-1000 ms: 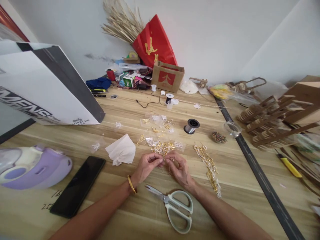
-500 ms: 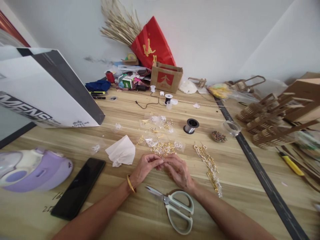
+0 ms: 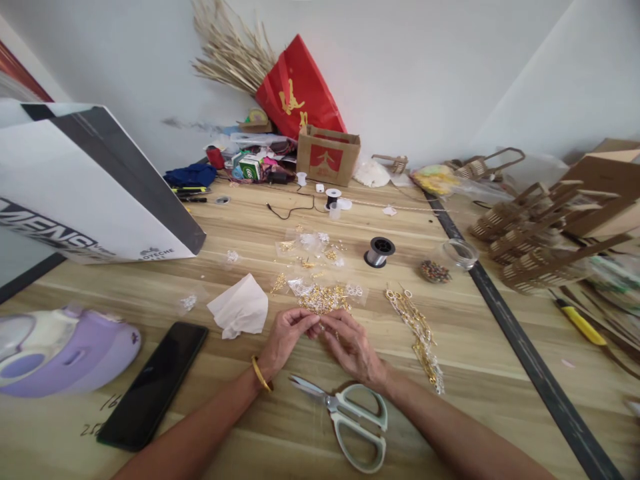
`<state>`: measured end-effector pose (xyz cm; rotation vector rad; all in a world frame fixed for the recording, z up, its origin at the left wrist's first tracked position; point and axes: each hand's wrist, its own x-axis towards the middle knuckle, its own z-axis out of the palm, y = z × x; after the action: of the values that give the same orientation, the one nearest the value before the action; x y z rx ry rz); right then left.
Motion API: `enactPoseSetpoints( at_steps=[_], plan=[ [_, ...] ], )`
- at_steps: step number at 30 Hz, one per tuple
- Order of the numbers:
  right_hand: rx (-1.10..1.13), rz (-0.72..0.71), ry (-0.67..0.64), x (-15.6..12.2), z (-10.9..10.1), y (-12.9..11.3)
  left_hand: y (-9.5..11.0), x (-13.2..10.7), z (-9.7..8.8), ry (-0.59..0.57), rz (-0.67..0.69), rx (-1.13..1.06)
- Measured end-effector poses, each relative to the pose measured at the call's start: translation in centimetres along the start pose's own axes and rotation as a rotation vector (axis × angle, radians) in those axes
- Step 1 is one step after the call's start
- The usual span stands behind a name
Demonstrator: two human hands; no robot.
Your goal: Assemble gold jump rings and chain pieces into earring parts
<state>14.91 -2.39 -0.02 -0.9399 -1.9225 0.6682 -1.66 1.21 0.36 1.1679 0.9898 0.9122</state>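
My left hand point(image 3: 287, 340) and my right hand point(image 3: 353, 347) meet at their fingertips, both closed in a pinch. What they pinch between them is too small to make out. Just beyond the fingers lies a pile of gold and silver beads point(image 3: 325, 299). Below my hands, a pair of scissors point(image 3: 345, 420) with pale handles lies on the table, blades pointing left. To the right of my right hand are beaded strands point(image 3: 417, 330) in gold and silver. A crumpled white tissue point(image 3: 240, 307) lies left of my left hand.
A spool of wire point(image 3: 379, 252) stands beyond the beads, with a jar of coloured beads point(image 3: 436, 271) on its right. At left are a black phone point(image 3: 153, 385), a purple device point(image 3: 75, 353) and a large white box point(image 3: 100, 193). Small woven baskets point(image 3: 525, 240) stand at right.
The view has shifted slightly, so most things sit a little further left. My hands stay together at the fingertips, and the right fingers have shifted slightly.
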Motion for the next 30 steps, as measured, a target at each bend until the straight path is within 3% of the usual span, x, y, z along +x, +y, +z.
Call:
enactPoseSetpoints(
  at_steps=[14, 20, 24, 30],
  plan=[
    [-0.006, -0.018, 0.06, -0.1, 0.2, 0.6, 0.4, -0.4, 0.1, 0.051, 0.079, 0.101],
    [0.111, 0.165, 0.222, 0.1, 0.3, 0.9, 0.4, -1.1, 0.5, 0.093, 0.169, 0.204],
    [0.244, 0.34, 0.19, 0.3, 0.4, 0.7, 0.4, -1.4, 0.5, 0.112, 0.245, 0.241],
    [0.565, 0.452, 0.133, 0.5, 0.7, 0.6, 0.3, -1.6, 0.8, 0.043, 0.421, 0.354]
  ],
)
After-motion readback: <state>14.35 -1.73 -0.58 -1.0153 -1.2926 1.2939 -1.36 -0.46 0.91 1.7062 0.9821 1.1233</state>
